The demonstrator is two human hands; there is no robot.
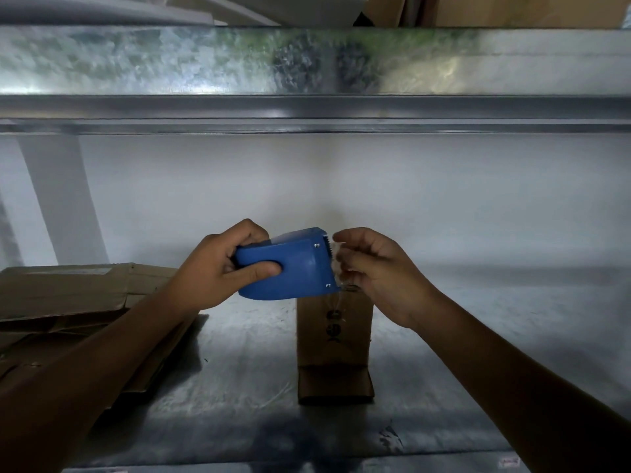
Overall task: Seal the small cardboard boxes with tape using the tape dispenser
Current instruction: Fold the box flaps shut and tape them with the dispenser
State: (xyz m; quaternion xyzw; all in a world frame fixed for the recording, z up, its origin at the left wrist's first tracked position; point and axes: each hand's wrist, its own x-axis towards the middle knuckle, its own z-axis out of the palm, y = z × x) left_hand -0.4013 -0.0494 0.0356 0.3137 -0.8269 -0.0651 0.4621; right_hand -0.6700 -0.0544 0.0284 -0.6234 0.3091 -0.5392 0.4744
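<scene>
My left hand (218,268) grips a blue tape dispenser (290,264) held in the air above the shelf, its toothed blade end pointing right. My right hand (372,268) pinches the clear tape (338,264) at the blade, fingers curled around the loose end. Just below both hands a small brown cardboard box (333,339) lies on the metal shelf, narrow and long, with a flap folded open at its near end. A strand of clear tape runs from the dispenser down onto the box's far end.
A stack of flattened cardboard (68,302) lies at the left of the metal shelf (478,370). A galvanised shelf beam (307,80) runs across above, close overhead. More cardboard stands on the upper level at top right.
</scene>
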